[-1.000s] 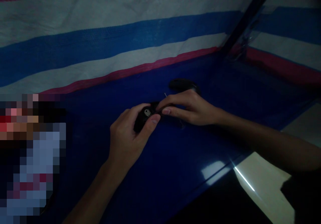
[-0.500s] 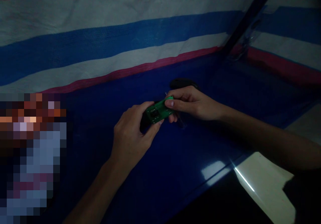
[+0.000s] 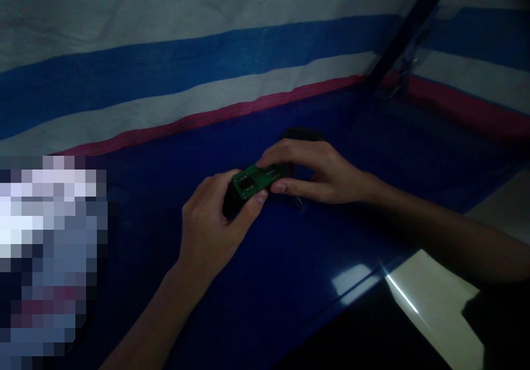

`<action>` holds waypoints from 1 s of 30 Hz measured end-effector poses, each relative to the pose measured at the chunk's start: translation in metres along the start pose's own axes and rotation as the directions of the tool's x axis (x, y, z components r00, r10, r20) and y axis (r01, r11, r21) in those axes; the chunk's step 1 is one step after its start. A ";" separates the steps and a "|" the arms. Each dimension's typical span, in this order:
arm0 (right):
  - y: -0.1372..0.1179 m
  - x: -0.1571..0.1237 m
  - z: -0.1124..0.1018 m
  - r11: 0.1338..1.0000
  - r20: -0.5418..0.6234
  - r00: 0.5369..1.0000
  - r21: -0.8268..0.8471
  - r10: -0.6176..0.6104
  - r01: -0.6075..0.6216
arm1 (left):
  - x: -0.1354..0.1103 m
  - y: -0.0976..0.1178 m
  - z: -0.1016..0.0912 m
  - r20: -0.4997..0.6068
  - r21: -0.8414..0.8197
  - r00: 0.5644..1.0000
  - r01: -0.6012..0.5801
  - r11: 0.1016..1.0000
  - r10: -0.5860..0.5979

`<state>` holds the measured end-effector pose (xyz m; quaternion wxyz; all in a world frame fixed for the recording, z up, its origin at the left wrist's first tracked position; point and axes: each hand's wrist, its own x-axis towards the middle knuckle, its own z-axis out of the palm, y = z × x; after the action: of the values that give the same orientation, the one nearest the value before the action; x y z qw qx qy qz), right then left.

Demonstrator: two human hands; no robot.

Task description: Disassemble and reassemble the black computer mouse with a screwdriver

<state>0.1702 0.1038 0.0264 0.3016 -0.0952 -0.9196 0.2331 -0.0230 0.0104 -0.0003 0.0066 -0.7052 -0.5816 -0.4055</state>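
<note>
My left hand (image 3: 209, 223) grips a small black casing (image 3: 230, 204) over a glossy blue surface (image 3: 265, 281). A small green circuit board (image 3: 254, 180) lies across the top of the casing. My right hand (image 3: 317, 171) pinches the board's right end between thumb and fingers. Behind my right hand lies a dark rounded piece (image 3: 300, 134), partly hidden by my fingers. The light is dim and fine detail on the board is hard to make out.
A sheet with white, blue and pink stripes (image 3: 165, 55) covers the area behind. A dark bar (image 3: 408, 25) slants up at the right. A pale patch (image 3: 434, 304) shows at the lower right edge of the blue surface.
A second ago only the black casing showed between my hands. My right hand has since brought out the green board, and now it lies lower and flatter on the casing.
</note>
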 end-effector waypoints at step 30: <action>0.000 -0.001 0.001 0.987 -0.006 0.999 -0.156 -0.045 0.043 | -0.004 0.000 0.002 -0.015 -0.022 1.000 0.000 1.000 -0.001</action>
<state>0.1706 0.1028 0.0257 0.3028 -0.0994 -0.9354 0.1533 -0.0217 0.0083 -0.0037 0.0033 -0.7020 -0.5773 -0.4171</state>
